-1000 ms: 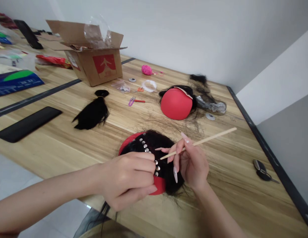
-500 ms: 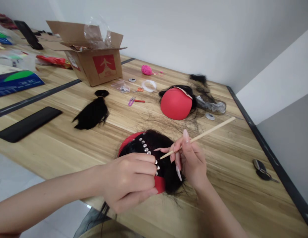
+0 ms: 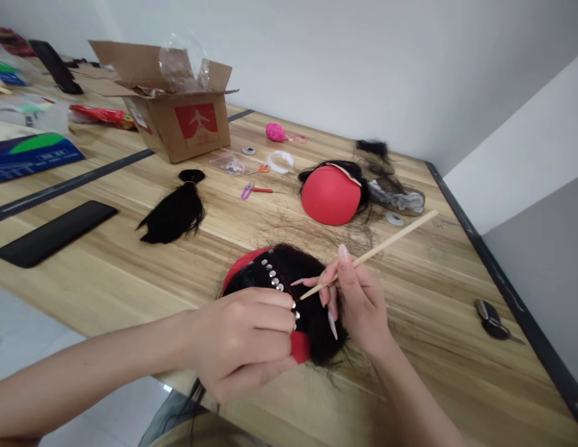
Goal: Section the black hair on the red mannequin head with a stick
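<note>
A red dome-shaped form [image 3: 245,261], covered largely with black hair [image 3: 293,264] and a line of silver round-headed pins [image 3: 274,282], lies near the table's front edge. My left hand [image 3: 246,338] is closed over its near side, fingers curled, the thumb by the red edge. Dark strands hang out below this hand; what the fingertips pinch is hidden, though it appears to be hair. Between thumb and fingers, my right hand [image 3: 356,292] grips a slim wooden-handled hook needle [image 3: 386,247]. Its thin tip meets the hair beside the pins, close to my left knuckles.
Beyond lies another red dome [image 3: 330,195] with black hair. A tied black hair bundle [image 3: 174,211] and a black flat case [image 3: 56,233] are at left. Farther back are a cardboard box [image 3: 186,118], pink yarn [image 3: 275,131] and a clear ring [image 3: 280,161]. A car key [image 3: 493,320] sits right.
My right hand has tilted the hook needle a little, its back end shifting up and slightly left. My left hand and the haired form stay nearly where they were.
</note>
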`<state>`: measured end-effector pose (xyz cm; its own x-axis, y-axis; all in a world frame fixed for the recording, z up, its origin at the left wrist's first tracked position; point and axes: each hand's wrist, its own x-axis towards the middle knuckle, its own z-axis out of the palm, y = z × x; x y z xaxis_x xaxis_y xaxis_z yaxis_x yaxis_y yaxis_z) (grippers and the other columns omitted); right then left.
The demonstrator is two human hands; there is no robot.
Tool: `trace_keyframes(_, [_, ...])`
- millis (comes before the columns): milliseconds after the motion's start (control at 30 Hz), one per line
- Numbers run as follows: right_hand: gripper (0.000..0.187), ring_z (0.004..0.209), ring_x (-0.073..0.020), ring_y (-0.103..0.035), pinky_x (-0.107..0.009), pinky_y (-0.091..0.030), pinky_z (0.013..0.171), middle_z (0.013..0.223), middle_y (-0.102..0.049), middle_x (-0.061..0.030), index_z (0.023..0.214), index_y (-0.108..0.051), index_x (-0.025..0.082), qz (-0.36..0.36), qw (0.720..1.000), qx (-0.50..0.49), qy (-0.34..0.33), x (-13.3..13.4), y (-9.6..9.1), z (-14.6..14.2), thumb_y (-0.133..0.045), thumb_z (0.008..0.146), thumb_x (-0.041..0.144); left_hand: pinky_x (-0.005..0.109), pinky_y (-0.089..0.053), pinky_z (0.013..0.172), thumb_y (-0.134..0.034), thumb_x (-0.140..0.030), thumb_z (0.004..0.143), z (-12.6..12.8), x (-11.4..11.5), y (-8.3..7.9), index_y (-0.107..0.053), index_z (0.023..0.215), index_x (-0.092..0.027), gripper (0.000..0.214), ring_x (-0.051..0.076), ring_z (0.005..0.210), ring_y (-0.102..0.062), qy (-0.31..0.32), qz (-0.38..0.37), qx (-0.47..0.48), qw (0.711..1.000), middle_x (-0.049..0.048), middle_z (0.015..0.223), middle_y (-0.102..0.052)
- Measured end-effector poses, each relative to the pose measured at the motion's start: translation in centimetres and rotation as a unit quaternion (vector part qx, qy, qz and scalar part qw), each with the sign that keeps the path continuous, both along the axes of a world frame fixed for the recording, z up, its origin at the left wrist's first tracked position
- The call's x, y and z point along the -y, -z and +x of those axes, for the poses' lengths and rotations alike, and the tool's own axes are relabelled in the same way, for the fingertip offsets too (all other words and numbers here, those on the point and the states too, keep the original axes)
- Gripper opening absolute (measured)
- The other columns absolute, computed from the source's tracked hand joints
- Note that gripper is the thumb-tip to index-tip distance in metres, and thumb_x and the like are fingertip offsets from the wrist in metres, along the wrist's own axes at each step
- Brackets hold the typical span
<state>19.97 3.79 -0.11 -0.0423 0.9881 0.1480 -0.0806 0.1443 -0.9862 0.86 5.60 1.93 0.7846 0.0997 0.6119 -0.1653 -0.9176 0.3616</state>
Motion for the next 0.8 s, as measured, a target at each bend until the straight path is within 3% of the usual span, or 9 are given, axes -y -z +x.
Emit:
trace_keyframes(167, [0.043, 0.035, -0.0056, -0.044, -0.026, -0.058, 0.062, 0.048, -0.052, 0.0086, 0.073, -0.055, 0.021, 0.014, 1.0, 0.023, -0.009, -0.05, 0.08, 0.21, -0.048, 0.098, 0.055, 0.035, -0.035, 0.054, -0.032, -0.014, 0.098, -0.12, 0.27, -0.21, -0.045, 0.06, -0.018, 0.04, 0.018, 0.055, -0.037, -0.012, -0.006, -0.014, 1.0, 0.0046, 0.055, -0.047])
trace_keyframes(367, [0.04, 0.038, -0.0058, -0.046, -0.019, -0.045, 0.042, 0.053, -0.052, 0.007, 0.074, -0.054, 0.021, 0.024, 0.997, 0.068, -0.009, 0.1, -0.03, 0.27, -0.049, 0.098, 0.052, 0.034, -0.035, 0.053, -0.035, -0.012, 0.096, -0.06, 0.36, -0.22, -0.042, 0.061, -0.02, 0.037, 0.017, 0.054, -0.036, -0.016, -0.005, -0.01, 1.0, 0.0031, 0.054, -0.044])
trace_keyframes(800, [0.044, 0.034, -0.0069, -0.049, -0.018, -0.038, 0.034, 0.048, -0.052, 0.0067, 0.072, -0.055, 0.021, -0.013, 0.997, 0.08, 0.008, -0.06, -0.3, 0.23, -0.051, 0.095, 0.058, 0.034, -0.036, 0.053, -0.04, -0.01, 0.092, -0.21, 0.47, -0.04, -0.041, 0.062, -0.02, 0.032, 0.018, 0.056, -0.039, -0.014, -0.025, -0.008, 1.0, 0.005, 0.055, -0.048])
